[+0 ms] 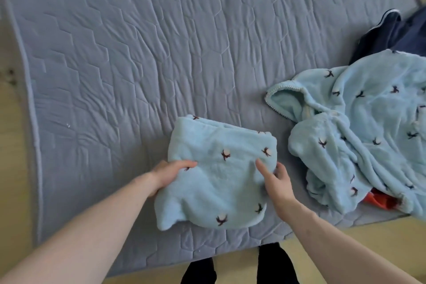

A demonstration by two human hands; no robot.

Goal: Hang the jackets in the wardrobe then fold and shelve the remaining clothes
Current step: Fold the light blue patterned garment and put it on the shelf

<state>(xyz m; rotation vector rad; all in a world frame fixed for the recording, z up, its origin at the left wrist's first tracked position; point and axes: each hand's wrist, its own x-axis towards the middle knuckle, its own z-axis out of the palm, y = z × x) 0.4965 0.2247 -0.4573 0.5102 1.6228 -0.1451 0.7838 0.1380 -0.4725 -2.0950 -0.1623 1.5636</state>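
The orange garment [380, 199] lies mostly hidden under the fleece robe [368, 127].

grey quilted mattress [161, 53] fills most of the view, stitched in a hexagon pattern, surface lightly wrinkled. piped edge runs down its left side. pale yellowish floor [13, 145] shows along the left and below the near edge. small dark marks on the floor at far left; blurred, cannot identify.

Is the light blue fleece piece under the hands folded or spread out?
Folded: the fleece piece forms a compact stacked bundle on the mattress.
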